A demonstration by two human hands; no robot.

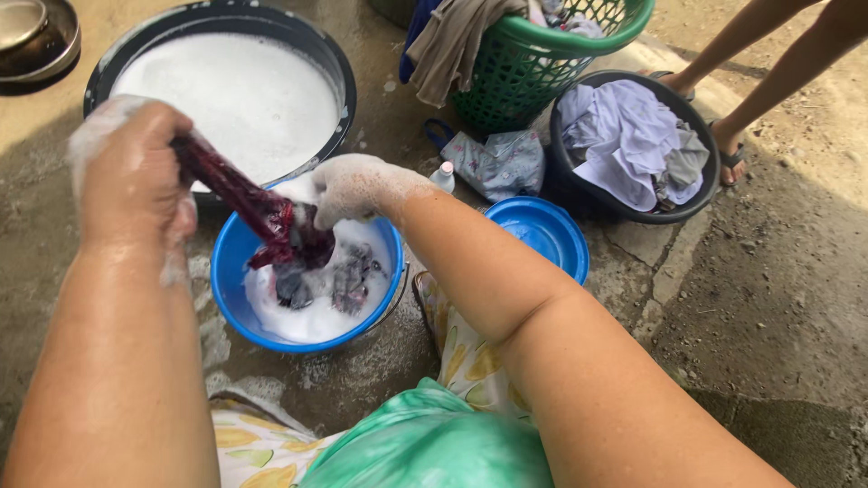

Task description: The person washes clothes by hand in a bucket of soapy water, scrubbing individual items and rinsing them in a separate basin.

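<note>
Two soapy hands wring a dark red cloth over a blue basin of suds.

The fingers of the left hand (136, 172) are closed around the upper end of the dark red cloth (258, 210), and the fingers of the right hand (354, 188), white with foam, clamp its lower end, so the twisted cloth slants down above the blue basin (237, 262), where darker laundry lies in the lather. Just behind stands a black tub (334, 68) full of white foam. To the right lie a blue lid (542, 237), a black tub of pale clothes (565, 185) and a green basket (533, 68) of garments. Everything rests on wet, cracked concrete ground (723, 298) outdoors, sunlit at the far right, where another person's legs (768, 63) stand.
</note>
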